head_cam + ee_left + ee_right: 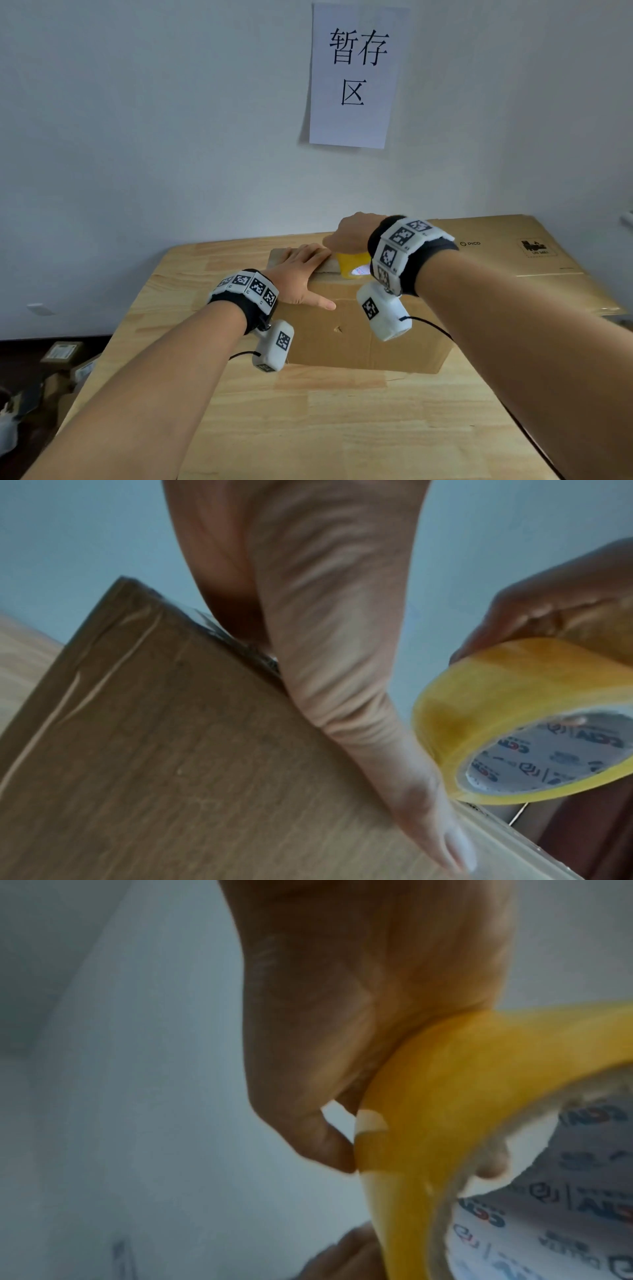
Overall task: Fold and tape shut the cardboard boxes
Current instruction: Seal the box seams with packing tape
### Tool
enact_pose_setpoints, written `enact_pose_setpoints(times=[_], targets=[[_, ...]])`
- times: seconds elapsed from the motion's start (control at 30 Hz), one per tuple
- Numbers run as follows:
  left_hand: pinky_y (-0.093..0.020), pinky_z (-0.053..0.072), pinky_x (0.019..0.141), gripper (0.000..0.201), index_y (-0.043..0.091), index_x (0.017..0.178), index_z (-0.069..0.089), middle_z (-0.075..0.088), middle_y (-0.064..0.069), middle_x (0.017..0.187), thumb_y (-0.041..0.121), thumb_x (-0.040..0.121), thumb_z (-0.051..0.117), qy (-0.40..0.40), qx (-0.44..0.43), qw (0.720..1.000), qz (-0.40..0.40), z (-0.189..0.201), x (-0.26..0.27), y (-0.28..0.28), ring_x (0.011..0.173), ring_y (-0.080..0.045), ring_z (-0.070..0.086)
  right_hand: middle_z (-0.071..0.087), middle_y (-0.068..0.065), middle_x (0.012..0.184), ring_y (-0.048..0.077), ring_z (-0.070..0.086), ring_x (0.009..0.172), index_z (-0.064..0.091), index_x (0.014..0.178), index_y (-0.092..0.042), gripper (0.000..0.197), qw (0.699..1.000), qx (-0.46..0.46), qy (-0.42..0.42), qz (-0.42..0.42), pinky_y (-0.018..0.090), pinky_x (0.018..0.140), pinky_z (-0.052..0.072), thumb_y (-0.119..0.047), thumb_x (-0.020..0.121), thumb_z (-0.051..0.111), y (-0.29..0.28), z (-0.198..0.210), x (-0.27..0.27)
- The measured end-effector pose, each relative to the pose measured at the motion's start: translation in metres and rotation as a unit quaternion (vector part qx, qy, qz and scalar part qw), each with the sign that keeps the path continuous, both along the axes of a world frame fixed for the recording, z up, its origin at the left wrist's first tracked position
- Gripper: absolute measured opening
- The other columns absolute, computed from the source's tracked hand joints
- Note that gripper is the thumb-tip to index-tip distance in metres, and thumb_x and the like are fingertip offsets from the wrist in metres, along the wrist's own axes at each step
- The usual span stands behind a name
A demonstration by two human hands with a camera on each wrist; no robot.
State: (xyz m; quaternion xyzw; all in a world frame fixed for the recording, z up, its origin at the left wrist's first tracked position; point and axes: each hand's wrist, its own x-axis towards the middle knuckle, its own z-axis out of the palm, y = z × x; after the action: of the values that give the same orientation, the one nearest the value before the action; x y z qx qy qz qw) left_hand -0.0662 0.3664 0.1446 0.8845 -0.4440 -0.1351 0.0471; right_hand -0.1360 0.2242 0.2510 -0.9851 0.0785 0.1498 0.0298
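Observation:
A brown cardboard box stands on the wooden table, its front face toward me. My left hand lies flat over the box's top front edge, fingers straight on the top and thumb down the front face. In the left wrist view the left hand presses along that edge of the box. My right hand grips a yellow tape roll at the top of the box, just right of the left hand. The roll has a white printed core. In the right wrist view the right hand curls over the roll.
A large flattened carton lies at the table's far right. A paper sign hangs on the white wall behind. Several small boxes sit on the dark floor at the left. The table's near half shows bare wood.

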Motion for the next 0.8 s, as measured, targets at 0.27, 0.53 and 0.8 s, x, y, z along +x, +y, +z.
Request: enact_pose_setpoints(times=[0.27, 0.53, 0.8], targets=[[-0.041, -0.016, 0.115, 0.106, 0.026, 0.151, -0.003, -0.01, -0.001, 0.158, 0.071, 0.076, 0.057, 0.007, 0.061, 0.998, 0.013, 0.003, -0.006, -0.002, 0.145, -0.018, -0.017, 0.044, -0.002, 0.061, 0.015, 0.041, 0.052, 0.042, 0.06, -0.015, 0.041, 0.994, 0.045, -0.096, -0.016, 0.022, 0.05, 0.032, -0.044, 0.087, 0.052, -0.012, -0.014, -0.003], [-0.041, -0.019, 0.114, 0.115, 0.028, 0.15, -0.015, -0.019, 0.005, 0.157, 0.071, 0.073, 0.06, -0.011, 0.092, 0.995, 0.029, 0.001, -0.008, -0.004, 0.142, -0.013, -0.025, 0.046, -0.003, 0.063, 0.013, 0.042, 0.052, 0.044, 0.061, -0.015, 0.039, 0.992, -0.022, -0.118, 0.022, 0.022, 0.048, 0.032, -0.042, 0.089, 0.052, -0.004, -0.014, -0.004], [-0.044, -0.017, 0.115, 0.118, 0.03, 0.148, -0.019, -0.02, 0.005, 0.157, 0.071, 0.071, 0.061, -0.004, 0.093, 0.995, 0.039, -0.001, -0.007, -0.006, 0.143, -0.013, -0.024, 0.049, -0.002, 0.066, 0.014, 0.045, 0.055, 0.046, 0.064, -0.015, 0.034, 0.994, -0.06, -0.089, -0.026, 0.026, 0.061, 0.041, -0.036, 0.089, 0.053, -0.039, -0.01, -0.02]])
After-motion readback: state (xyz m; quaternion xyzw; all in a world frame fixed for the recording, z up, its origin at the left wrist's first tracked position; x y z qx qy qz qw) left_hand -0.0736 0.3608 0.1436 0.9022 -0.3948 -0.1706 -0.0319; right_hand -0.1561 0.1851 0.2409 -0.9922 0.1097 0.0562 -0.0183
